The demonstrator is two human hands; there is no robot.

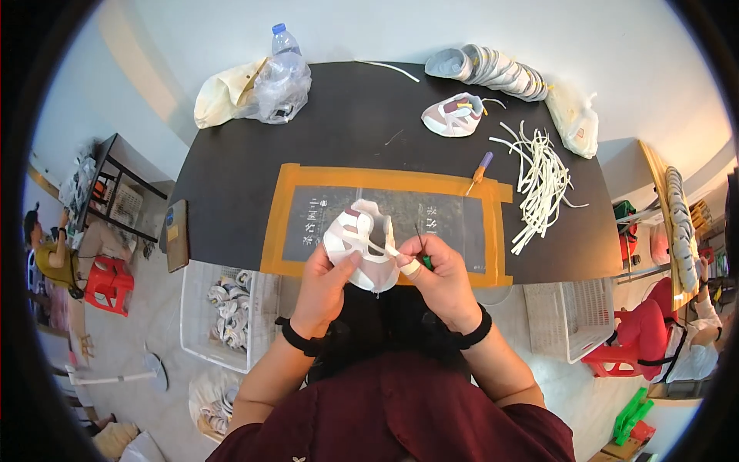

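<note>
My left hand (329, 281) is closed on the side of a white and pale pink shoe upper (375, 271), held above the near edge of the table. On its other side my right hand (443, 273) is closed, thumb and fingers at the upper's opening, where a white strip (392, 251) shows. A thin dark tool with a green handle (427, 262) sticks out between the right fingers; its kind is partly hidden. A pale wrap (410, 268) circles one right finger. Beneath the upper lies a dark mat (308, 239) edged with orange tape.
White laces (541, 185) lie heaped at the right, near an orange and purple handled tool (479, 171). Behind are another upper (453, 117), a row of nested uppers (500, 71) and plastic bags (281, 88). Crates (223, 353) stand below the table; people sit at both sides.
</note>
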